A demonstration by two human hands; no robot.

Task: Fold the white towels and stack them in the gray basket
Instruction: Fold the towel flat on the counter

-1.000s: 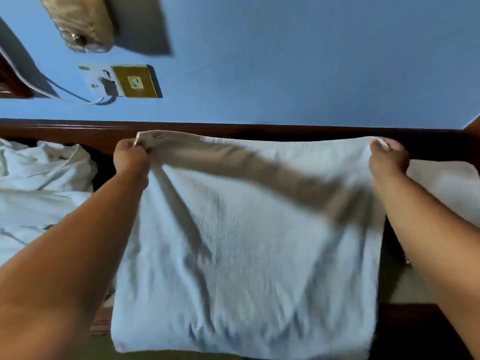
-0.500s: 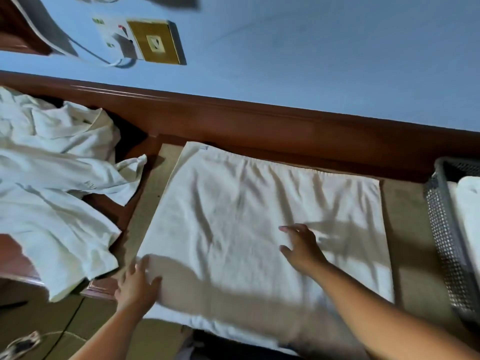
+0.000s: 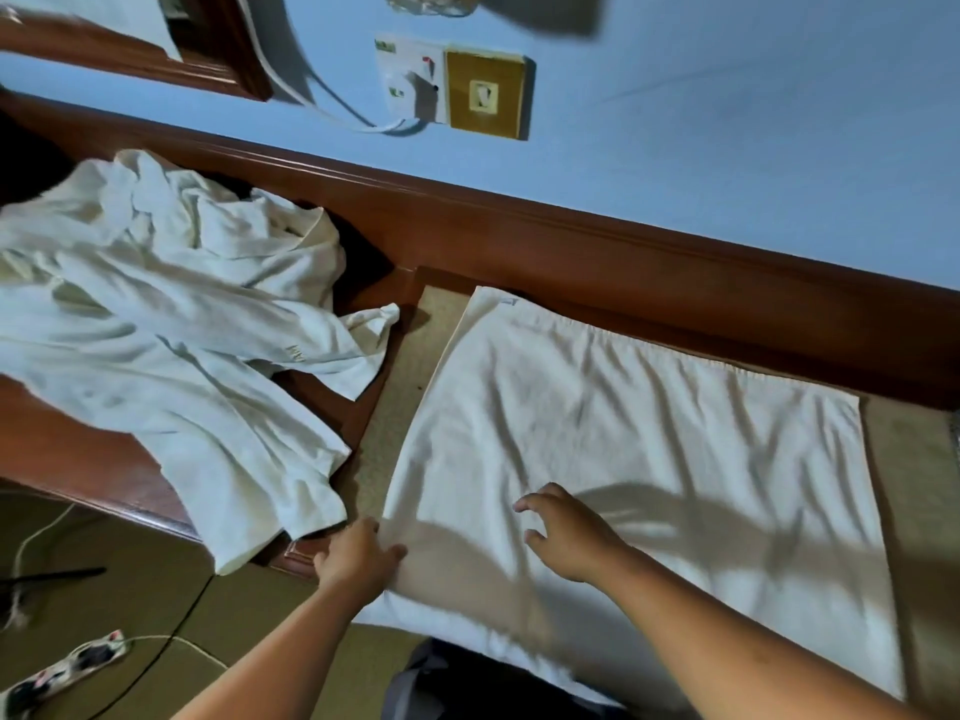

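A white towel lies spread flat on the beige tabletop, wrinkled, with its near edge hanging over the front. My left hand is at the towel's near-left corner and pinches the edge, thumb on top. My right hand rests on the towel a little to the right, its fingers loosely curved and holding nothing. A heap of unfolded white towels lies to the left on the dark wood surface. Only a thin grey sliver of the basket shows at the right border.
A raised wooden ledge runs along the blue wall behind the table. A wall socket with a plug and white cable is above the heap. On the floor at the lower left lie a power strip and cables.
The towel, held up by both hands a second ago, now lies flat. The view has swung left, so the basket is almost out of frame. My left hand now pinches the near-left corner.
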